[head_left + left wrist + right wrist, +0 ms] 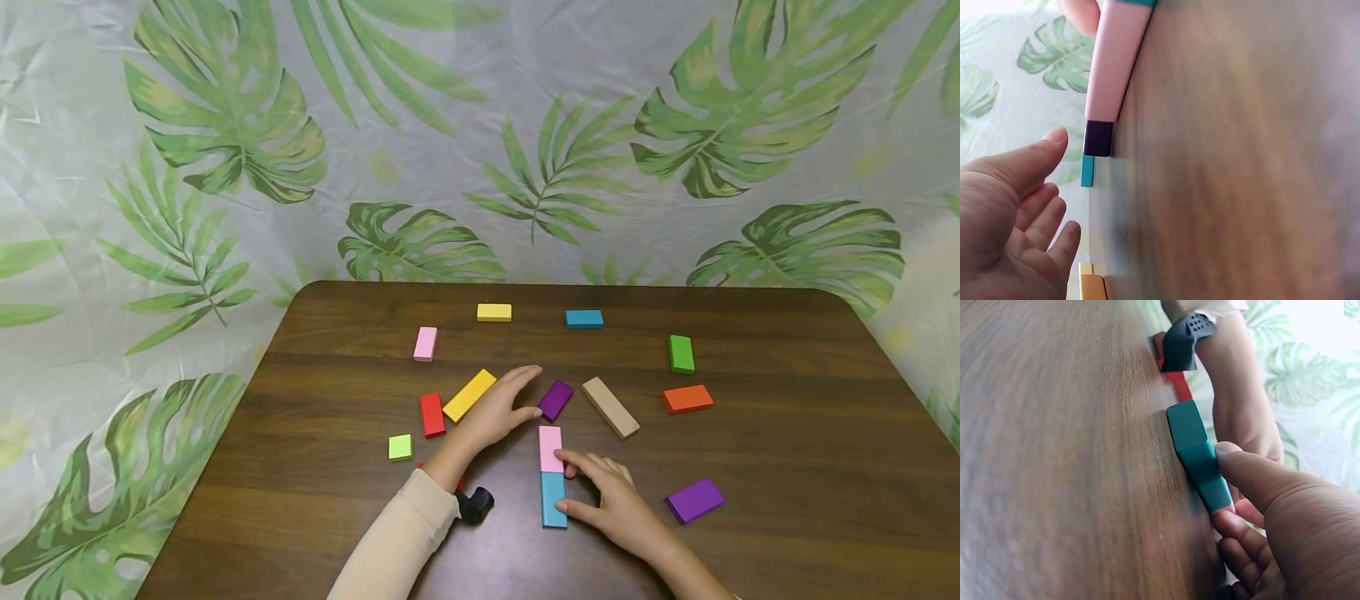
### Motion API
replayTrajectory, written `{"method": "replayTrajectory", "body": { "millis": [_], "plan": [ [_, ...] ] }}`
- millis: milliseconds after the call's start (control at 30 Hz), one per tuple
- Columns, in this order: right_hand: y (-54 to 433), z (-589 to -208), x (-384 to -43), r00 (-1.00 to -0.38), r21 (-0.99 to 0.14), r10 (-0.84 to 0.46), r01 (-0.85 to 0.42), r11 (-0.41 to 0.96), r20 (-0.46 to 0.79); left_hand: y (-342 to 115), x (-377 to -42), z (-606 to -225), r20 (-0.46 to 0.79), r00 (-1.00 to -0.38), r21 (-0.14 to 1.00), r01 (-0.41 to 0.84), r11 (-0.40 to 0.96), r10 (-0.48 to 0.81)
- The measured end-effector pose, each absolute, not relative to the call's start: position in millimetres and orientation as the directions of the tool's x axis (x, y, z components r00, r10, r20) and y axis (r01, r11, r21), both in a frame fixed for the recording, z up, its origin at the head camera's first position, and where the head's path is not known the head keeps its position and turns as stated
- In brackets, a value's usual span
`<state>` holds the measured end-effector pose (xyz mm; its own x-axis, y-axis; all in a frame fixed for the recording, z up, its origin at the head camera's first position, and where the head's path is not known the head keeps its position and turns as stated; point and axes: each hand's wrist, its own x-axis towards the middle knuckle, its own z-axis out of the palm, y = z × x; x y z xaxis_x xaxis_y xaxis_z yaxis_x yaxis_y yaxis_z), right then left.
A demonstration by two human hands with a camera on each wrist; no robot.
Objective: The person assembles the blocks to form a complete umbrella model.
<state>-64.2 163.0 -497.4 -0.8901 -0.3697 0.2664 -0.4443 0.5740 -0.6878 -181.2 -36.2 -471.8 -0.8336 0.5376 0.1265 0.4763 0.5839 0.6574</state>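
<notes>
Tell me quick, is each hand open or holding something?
Left hand: open, holding nothing.
Right hand: open, touching the nearer pink block and nearer blue block.

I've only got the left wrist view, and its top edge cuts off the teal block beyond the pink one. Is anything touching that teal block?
Observer: Yes, the right hand touches the teal block with its thumb.
Operator: What lies right of that hand?
Observer: In the head view, a bright purple block.
Operator: And which block is farthest left?
Observer: A lime-green block, also seen in the head view.
</notes>
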Motion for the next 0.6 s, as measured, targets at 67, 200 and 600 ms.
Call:
{"method": "replayTrajectory", "body": {
  "millis": [67, 200, 600],
  "plan": [
    [163.5, -497.2, -64.1, -0.889, -0.687, -0.371, -0.446, 0.574, 0.267, -34.5, -185.1, -471.6, 0.114, -0.824, 0.662, 0.479, 0.576, 0.554],
    [163.5, -496.6, -64.1, -0.891, -0.69, -0.369, -0.443, 0.572, 0.266, -32.5, -191.9, -470.8, 0.078, -0.796, 0.668, 0.488, 0.562, 0.6],
    [161.9, -494.9, -63.9, -0.893, -0.696, -0.371, -0.435, 0.572, 0.253, -26.5, -210.3, -467.5, -0.079, -0.716, 0.665, 0.48, 0.572, 0.694]
  ]
}}
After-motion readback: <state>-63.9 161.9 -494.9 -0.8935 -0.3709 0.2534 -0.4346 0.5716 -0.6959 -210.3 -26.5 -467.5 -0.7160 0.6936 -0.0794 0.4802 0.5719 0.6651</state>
